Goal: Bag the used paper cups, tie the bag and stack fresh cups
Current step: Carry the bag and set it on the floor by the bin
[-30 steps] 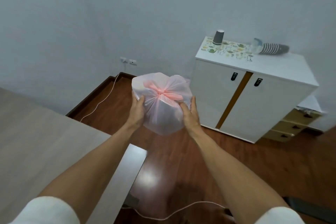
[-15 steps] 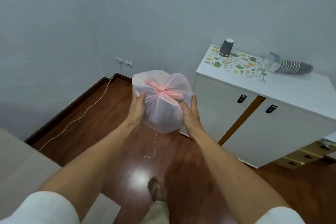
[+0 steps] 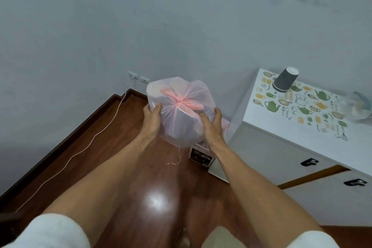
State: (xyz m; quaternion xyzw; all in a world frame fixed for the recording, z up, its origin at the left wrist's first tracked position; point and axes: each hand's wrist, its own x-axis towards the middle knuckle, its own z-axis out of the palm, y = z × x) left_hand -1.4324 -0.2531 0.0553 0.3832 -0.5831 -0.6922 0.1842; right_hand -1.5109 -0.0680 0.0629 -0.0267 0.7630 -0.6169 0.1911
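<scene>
both hands up in front, and the tied pink bag (image 3: 181,115) sits between them in mid-air over the wooden floor (image 3: 104,153). left hand (image 3: 151,121) cups its left side, thumb curled onto the plastic; right hand (image 3: 211,127) grips the right side, fingers wrapped behind and out of sight. knot on top, contents only a dim shape through the film. a thread dangles underneath. on the white cabinet (image 3: 281,147), one grey cup (image 3: 284,79) upside down; the clear sleeve (image 3: 360,106) at the edge is blurred and cut off.
</scene>
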